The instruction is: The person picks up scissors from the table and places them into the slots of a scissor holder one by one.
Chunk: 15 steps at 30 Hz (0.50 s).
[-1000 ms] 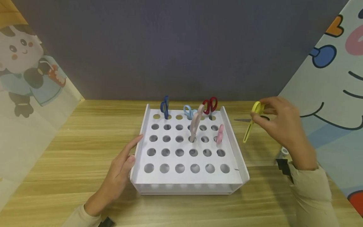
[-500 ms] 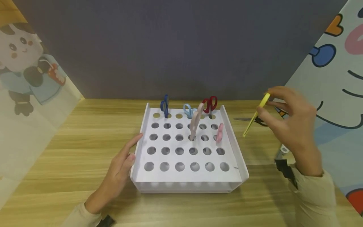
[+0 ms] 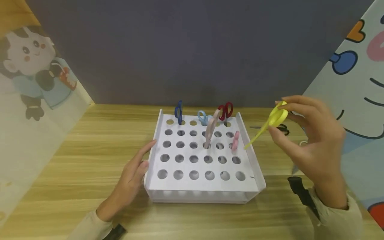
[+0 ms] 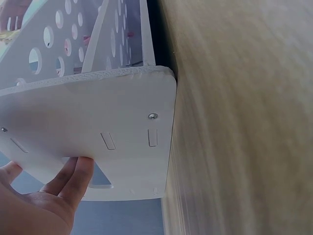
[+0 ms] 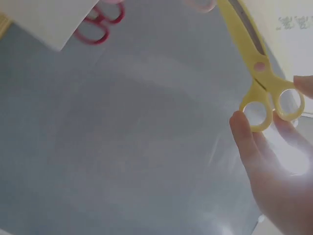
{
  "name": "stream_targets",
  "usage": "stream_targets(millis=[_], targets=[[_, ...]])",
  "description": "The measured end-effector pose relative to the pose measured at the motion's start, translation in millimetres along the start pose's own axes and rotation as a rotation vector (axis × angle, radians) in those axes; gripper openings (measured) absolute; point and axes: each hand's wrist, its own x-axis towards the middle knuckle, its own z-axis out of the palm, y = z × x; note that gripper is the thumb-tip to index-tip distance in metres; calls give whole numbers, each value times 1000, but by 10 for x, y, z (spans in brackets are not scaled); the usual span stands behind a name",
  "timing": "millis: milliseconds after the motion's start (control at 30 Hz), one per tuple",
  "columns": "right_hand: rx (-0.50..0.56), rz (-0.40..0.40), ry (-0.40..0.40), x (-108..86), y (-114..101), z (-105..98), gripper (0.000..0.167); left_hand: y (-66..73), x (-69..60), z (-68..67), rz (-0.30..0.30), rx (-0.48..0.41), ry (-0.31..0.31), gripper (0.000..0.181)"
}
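My right hand (image 3: 318, 146) pinches a pair of yellow scissors (image 3: 276, 119) by the handle loops. The scissors tilt, tip down and to the left, and the tip appears over the right edge of a white rack (image 3: 201, 185) with rows of round holes. In the right wrist view, fingertips and thumb hold the loops of the yellow scissors (image 5: 259, 68). My left hand (image 3: 127, 181) rests against the rack's left side wall. Seen from the left wrist, its fingers (image 4: 78, 178) lie straight at a cutout in that wall (image 4: 127, 98).
Dark blue (image 3: 178, 111), light blue (image 3: 204, 117), red (image 3: 225, 110), pale pink (image 3: 212, 126) and pink scissors (image 3: 235, 140) stand in the rack's holes. Dark-handled scissors (image 3: 283, 129) lie on the wooden table (image 3: 75, 153) right of the rack. Another pair is partly hidden behind my right hand. A grey panel (image 3: 195, 53) stands behind.
The yellow scissors have turned in my right hand, showing both loops, and their tip has moved left toward the rack. My left hand stays at the rack's side.
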Motion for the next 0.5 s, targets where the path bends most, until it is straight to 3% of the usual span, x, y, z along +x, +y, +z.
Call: stream_targets(millis=[100,233,367,500], targets=[[13,-66,6,-7,-94,41,40,21,35,2,11,19,0,54],[-66,-169,-30,30,-255,132,39,42,68,-10,22,30,3,54],[-120,-257,-121,85,-432,309,38,41,53,-11,11,24,1,54],[-135,-324,-268,157,-555,533,33,17,18,4,5,24,0,53]])
